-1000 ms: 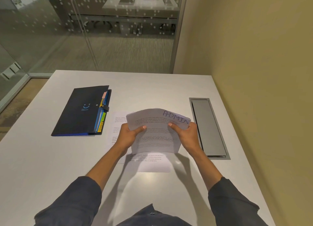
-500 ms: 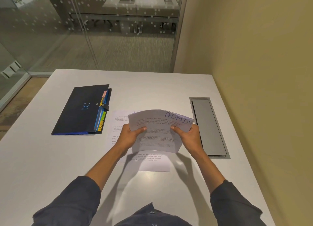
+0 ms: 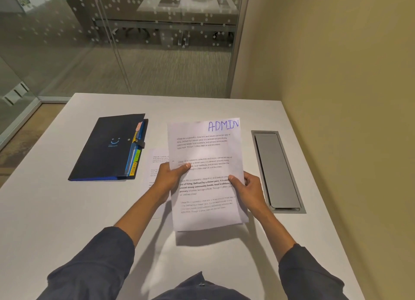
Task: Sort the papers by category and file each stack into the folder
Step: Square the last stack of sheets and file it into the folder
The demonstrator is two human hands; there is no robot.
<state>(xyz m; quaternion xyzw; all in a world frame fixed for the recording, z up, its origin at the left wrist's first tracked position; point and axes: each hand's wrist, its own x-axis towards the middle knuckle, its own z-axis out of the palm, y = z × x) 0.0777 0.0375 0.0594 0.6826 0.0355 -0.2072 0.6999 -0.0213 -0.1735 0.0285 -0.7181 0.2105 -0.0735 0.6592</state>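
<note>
A printed sheet marked ADMIN (image 3: 205, 151) in blue handwriting is held up above the white table (image 3: 67, 209). My left hand (image 3: 167, 178) pinches its left edge, thumb on the front. My right hand (image 3: 248, 188) grips its right edge lower down. Beneath and to the left, more printed papers (image 3: 156, 162) lie flat on the table, mostly hidden by the raised sheet and my left hand. A closed dark blue expanding folder (image 3: 107, 148) with coloured tabs, one reading SPORTS, lies to the left.
A grey metal cable hatch (image 3: 277, 171) is set into the table at the right, close to my right hand. A beige wall runs along the right side. A glass partition stands beyond the table's far edge.
The ADMIN sheet was bent over towards me; now it stands unfolded and flat, its full page facing me. Both hands kept their hold on its edges.
</note>
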